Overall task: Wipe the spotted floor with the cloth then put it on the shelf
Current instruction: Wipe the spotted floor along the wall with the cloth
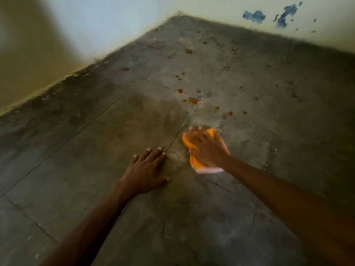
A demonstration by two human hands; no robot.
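An orange cloth (194,162) with a white edge lies pressed flat on the grey concrete floor (96,150). My right hand (206,148) covers most of it, fingers spread and pushing down; the hand is motion-blurred. Just beyond the cloth, several brown-orange spots (192,100) dot the floor, reaching toward the far corner. My left hand (146,170) rests flat on the bare floor to the left of the cloth, fingers apart, holding nothing. No shelf is in view.
Two pale walls meet in a corner (179,14) at the back. The right wall has blue patches of peeled paint (254,16). A dark grimy band runs along the left wall's base (57,87). Thin joint lines cross the floor.
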